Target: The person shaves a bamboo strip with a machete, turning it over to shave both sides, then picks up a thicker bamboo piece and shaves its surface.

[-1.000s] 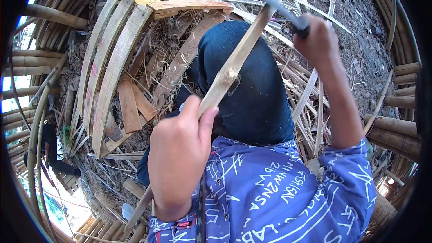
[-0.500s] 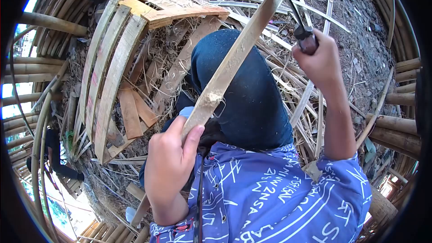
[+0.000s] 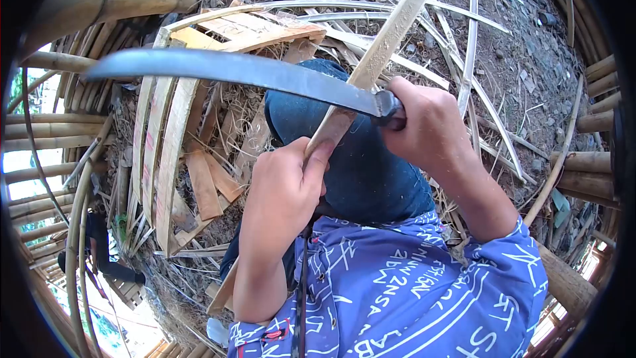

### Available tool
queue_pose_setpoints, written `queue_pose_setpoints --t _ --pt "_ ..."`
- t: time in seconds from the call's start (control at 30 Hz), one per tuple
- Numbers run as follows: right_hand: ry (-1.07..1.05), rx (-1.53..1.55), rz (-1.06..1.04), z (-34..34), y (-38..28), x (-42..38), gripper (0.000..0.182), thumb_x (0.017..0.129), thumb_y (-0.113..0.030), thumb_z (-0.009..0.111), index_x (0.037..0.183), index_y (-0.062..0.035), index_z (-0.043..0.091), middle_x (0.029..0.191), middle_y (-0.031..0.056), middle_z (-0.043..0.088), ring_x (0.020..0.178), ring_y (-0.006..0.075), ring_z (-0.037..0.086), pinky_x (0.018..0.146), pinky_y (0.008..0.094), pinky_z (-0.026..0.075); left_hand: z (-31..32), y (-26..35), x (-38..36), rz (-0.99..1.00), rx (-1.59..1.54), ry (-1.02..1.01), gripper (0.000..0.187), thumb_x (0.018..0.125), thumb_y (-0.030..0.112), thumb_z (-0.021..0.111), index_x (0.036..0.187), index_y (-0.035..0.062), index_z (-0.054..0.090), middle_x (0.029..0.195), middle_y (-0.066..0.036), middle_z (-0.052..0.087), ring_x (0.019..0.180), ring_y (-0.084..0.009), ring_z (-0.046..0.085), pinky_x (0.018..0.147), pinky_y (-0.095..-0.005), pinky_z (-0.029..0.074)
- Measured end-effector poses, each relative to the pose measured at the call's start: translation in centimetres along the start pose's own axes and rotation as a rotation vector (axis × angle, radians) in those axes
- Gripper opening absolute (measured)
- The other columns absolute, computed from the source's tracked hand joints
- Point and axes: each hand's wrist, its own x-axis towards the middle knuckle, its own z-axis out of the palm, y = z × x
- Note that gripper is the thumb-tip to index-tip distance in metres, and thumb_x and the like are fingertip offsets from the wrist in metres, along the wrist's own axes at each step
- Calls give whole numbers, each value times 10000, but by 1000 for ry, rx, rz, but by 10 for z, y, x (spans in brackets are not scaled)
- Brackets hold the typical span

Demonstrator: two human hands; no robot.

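My left hand is closed around a long bamboo strip that slants up and away to the right across my bent knee. In my right hand is the dark handle of a machete. Its long, slightly curved blade points left and crosses over the strip just beyond my left fingers. Whether the edge touches the strip cannot be made out. Part of the strip lies hidden behind the blade.
A wooden pallet-like frame stands at my left, with curled shavings around it. Several pale strips lie on the dirt ahead and right. Bamboo poles wall both sides. Another person is at the far left.
My right hand has come down and left, swinging the machete from upright at the upper right to lying across the strip. My left hand has shifted slightly right and up, still gripping the strip.
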Motion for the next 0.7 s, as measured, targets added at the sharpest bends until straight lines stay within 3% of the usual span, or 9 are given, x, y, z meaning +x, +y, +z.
queue_pose_setpoints --t 0.07,0.1,0.47,0.57,0.67,0.7 --pt "-143 -237 -24 0 3 4 193 660 -87 649 808 -19 545 675 185 623 645 360 639 586 444 513 0 -2 1 -29 -24 2 376 945 292 566 715 -4 593 509 -36 550 418 -68 504 415 -216 382" --pt "-114 -243 -44 2 5 8 213 640 -81 650 816 -19 547 669 183 625 647 354 645 589 439 519 0 -4 3 -10 -47 3 374 944 294 570 717 -3 592 506 -34 545 417 -66 499 411 -213 376" --pt "-108 -294 -40 8 20 19 266 606 -129 682 832 -34 579 697 181 636 697 364 650 628 457 522 2 -11 -1 22 -84 16 375 939 312 584 718 9 584 498 -17 521 422 -56 456 424 -222 330" --pt "-118 -389 70 3 23 24 223 633 -133 678 820 -51 589 700 175 643 699 367 654 634 454 528 2 -12 -2 35 -33 40 379 940 314 583 720 5 581 497 -21 516 441 -62 457 443 -238 329" --pt "-100 -422 20 0 22 25 206 648 -129 672 819 -52 586 700 173 646 694 371 655 635 456 529 2 -14 -2 59 19 50 378 940 308 582 722 0 579 495 -27 511 451 -67 461 454 -245 337" --pt "-101 -426 22 0 22 25 206 648 -129 672 819 -52 586 700 173 646 694 371 655 635 456 529 3 -14 -3 75 24 74 381 932 287 588 714 -24 561 509 -124 488 466 -234 474 456 -328 353"
